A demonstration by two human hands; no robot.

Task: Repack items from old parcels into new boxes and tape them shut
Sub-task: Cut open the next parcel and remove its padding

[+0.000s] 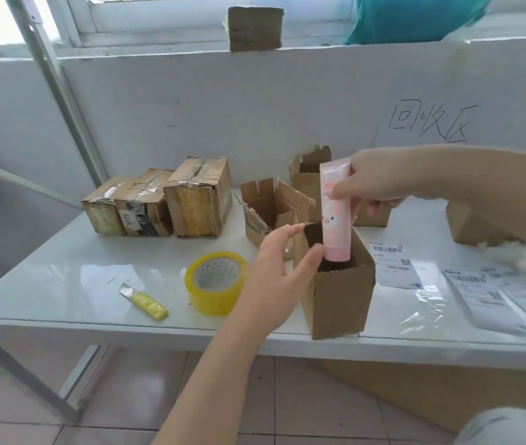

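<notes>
My right hand [380, 181] grips a pink tube [335, 216] near its top and holds it upright, cap end down, in the mouth of an open brown box [338, 293] at the table's front edge. My left hand [274, 277] rests against the box's left side with straight fingers, thumb at the rim. A roll of yellow tape [216, 282] lies just left of that hand. Three taped old parcels [159, 203] stand in a row at the back left. A torn open box [271, 210] sits behind the new box.
A yellow box cutter [146, 301] lies near the front edge. Shipping labels [393, 264] and clear plastic [428, 309] lie on the right of the white table [62, 277]. More opened boxes [306, 175] stand at the back, another [470, 226] under my right forearm.
</notes>
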